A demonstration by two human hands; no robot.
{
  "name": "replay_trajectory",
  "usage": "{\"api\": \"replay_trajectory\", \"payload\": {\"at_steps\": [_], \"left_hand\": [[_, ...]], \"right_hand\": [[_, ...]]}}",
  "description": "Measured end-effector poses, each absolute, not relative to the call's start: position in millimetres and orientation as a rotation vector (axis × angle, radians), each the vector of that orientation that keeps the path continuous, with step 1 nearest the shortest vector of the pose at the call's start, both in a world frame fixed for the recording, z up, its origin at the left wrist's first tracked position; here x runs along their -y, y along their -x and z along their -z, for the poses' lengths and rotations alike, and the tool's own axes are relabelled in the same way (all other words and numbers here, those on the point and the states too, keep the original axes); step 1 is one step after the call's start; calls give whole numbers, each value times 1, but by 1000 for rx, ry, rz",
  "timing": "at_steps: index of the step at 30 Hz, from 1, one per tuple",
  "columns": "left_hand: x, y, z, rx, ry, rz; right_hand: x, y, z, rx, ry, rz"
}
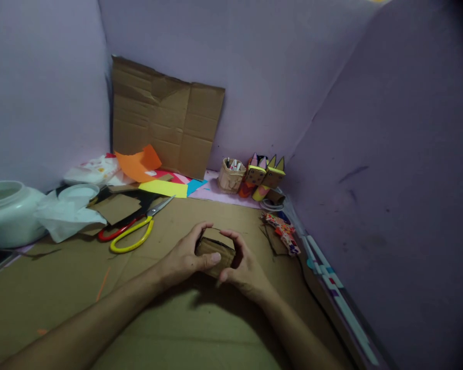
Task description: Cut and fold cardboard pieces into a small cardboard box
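Note:
A small brown cardboard box [216, 246] is held between my two hands, above the cardboard sheet that covers the table. My left hand [191, 254] grips its left side, with the thumb lying across the near face and the fingers behind the far edge. On the opposite side, my right hand [249, 267] has its fingers over the far right corner and its thumb at the lower near corner. Scissors [142, 226] with one yellow and one red handle lie to the left of the hands, blades pointing away from me.
A large cardboard piece [165, 118] leans on the back wall, behind orange paper [141, 163] and yellow paper [164, 188]. A pen holder [231, 177] stands beside cardboard figures with pointed ears [264, 174]. A white jar [11, 216] is at left; patterned fabric [283, 232] lies at right.

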State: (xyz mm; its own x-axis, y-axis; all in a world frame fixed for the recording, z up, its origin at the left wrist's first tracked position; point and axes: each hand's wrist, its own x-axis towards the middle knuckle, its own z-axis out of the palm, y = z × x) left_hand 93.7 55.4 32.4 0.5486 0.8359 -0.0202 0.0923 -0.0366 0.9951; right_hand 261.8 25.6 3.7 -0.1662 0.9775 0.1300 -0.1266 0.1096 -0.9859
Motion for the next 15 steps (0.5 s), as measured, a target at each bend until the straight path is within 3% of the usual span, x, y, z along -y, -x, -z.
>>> {"api": "replay_trajectory", "payload": {"at_steps": [6, 15], "left_hand": [[-50, -93, -39, -993, -1727, -743], [-50, -93, -38, -955, -1694, -728]], "right_hand": [[-24, -266, -5, 1611, 1083, -868], [-22, -264, -8, 1700, 1019, -755]]}}
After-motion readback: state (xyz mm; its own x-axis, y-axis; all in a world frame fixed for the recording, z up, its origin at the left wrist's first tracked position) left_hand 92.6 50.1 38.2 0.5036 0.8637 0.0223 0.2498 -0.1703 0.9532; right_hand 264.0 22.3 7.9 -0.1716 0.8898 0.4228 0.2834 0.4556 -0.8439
